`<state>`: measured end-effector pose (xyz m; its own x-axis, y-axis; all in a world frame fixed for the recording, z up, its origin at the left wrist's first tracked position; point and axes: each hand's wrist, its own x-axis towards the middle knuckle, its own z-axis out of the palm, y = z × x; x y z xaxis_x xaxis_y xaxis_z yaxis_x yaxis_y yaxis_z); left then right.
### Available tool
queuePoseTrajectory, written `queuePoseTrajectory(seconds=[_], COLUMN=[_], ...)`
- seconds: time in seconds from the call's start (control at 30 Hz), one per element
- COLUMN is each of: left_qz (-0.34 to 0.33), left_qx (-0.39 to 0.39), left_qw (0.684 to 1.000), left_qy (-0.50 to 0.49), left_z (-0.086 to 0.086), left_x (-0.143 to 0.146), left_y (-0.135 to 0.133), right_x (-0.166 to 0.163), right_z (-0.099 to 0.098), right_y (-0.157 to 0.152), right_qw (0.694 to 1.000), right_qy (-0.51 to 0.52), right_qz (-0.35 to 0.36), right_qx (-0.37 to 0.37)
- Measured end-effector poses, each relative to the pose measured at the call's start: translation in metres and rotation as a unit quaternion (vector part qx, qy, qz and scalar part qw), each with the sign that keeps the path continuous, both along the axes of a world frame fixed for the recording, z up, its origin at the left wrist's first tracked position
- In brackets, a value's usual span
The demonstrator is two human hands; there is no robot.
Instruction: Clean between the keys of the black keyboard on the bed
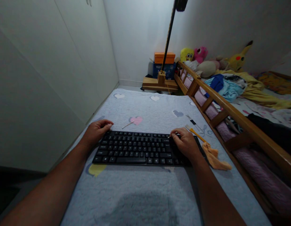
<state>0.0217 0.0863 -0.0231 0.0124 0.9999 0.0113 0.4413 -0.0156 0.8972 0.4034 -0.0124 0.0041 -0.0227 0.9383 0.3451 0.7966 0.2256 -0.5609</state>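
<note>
Through my head view, the black keyboard lies on the heart-patterned cover, between my two hands. My left hand is at its far left corner, thumb and index close; I can't tell whether those fingers clamp anything. My right hand is over the keyboard's right part, fingers pinched on a thin white stick. A swab lies just beyond the keyboard, and a yellow-handled brush and crumpled orange cloth lie to the right.
</note>
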Motion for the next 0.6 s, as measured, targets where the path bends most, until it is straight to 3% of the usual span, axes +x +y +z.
queuePoseTrajectory(seconds=[0.6], left_qz=[0.001], left_qx=[0.002], left_qw=[1.0], left_qy=[0.006], left_z=[-0.0025], left_x=[-0.0008], left_y=[0.0007], right_x=[0.0022], right_z=[-0.003], right_y=[0.0015], right_qw=[1.0], right_qy=[-0.012], right_qz=[-0.027], right_qx=[0.005])
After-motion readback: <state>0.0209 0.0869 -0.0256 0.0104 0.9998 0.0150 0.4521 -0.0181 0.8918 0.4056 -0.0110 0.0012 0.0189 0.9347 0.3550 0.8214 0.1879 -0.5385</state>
